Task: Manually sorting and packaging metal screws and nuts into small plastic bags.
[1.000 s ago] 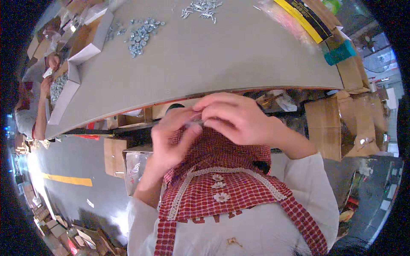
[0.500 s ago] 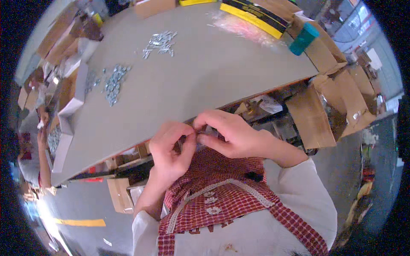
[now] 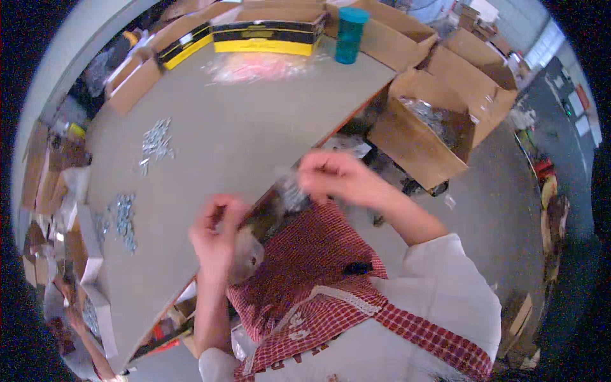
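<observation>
My right hand (image 3: pixel 331 173) is closed, with a small clear plastic bag (image 3: pixel 293 196) hanging from its fingers just past the table's front edge. Silvery pieces show through the bag, too blurred to name. Over the table edge to the left, my left hand (image 3: pixel 218 229) is raised with curled fingers. Motion smears its fingertips, so I cannot make out whether they hold anything. A translucent plastic piece (image 3: pixel 248 258) shows beside the left wrist, above the red checked apron (image 3: pixel 299 254). The two hands are apart.
On the grey table (image 3: pixel 223 146) lie loose silvery screws (image 3: pixel 156 143), small metal parts (image 3: pixel 124 223) and pinkish clear plastic bags (image 3: pixel 261 67). Yellow-black boxes (image 3: pixel 267 38) and a teal cup (image 3: pixel 351 36) line the far side. Open cartons (image 3: pixel 414 137) stand right. Another person's arm (image 3: pixel 89 344) shows lower left.
My hands, together before, have drawn apart, and the clear bag now shows below my right hand. The view has turned right, shifting the table's contents leftward.
</observation>
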